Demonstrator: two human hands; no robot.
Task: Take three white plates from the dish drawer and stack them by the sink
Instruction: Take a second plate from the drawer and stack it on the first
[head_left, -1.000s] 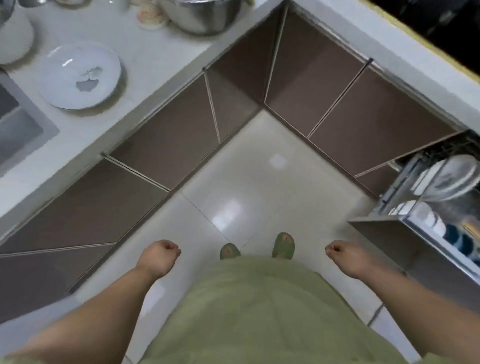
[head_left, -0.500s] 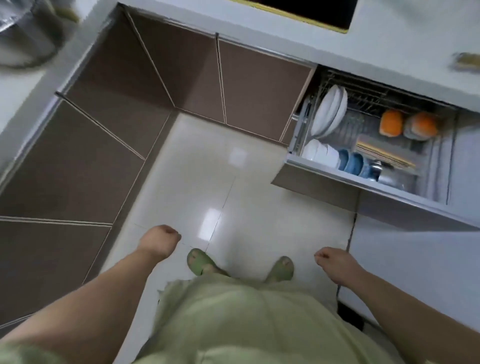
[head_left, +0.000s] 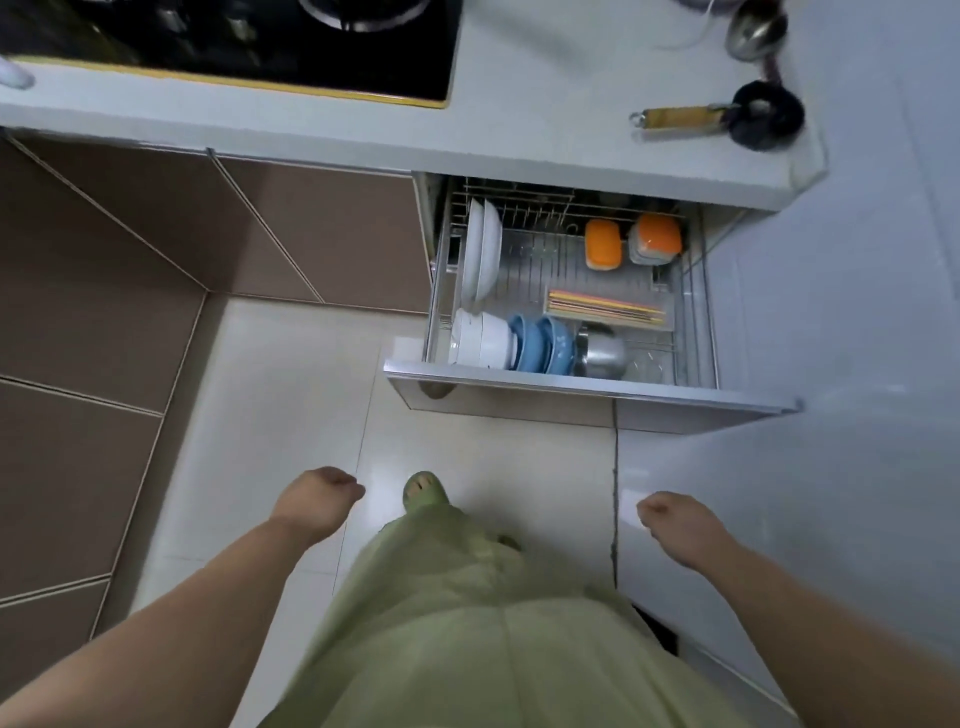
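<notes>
The dish drawer (head_left: 571, 387) stands pulled out under the counter, right of centre. White plates (head_left: 480, 252) stand on edge in the wire rack at its back left. In front of them sit white bowls (head_left: 480, 340) and blue bowls (head_left: 543, 343). My left hand (head_left: 319, 501) hangs low over the floor, fingers curled, holding nothing. My right hand (head_left: 672, 519) hangs the same way, well short of the drawer front. The sink is out of view.
In the drawer are two orange containers (head_left: 602, 244), a chopstick tray (head_left: 608, 309) and a steel pot (head_left: 602, 353). A black hob (head_left: 260, 47) and a small black pan (head_left: 763, 114) are on the counter. Brown cabinet doors (head_left: 104, 312) line the left side. My green slipper (head_left: 423, 491) is on the tiled floor.
My view has swung right from the sink counter with its white plate to the open drawer, which is now straight ahead and nearer. Both hands stay curled and empty.
</notes>
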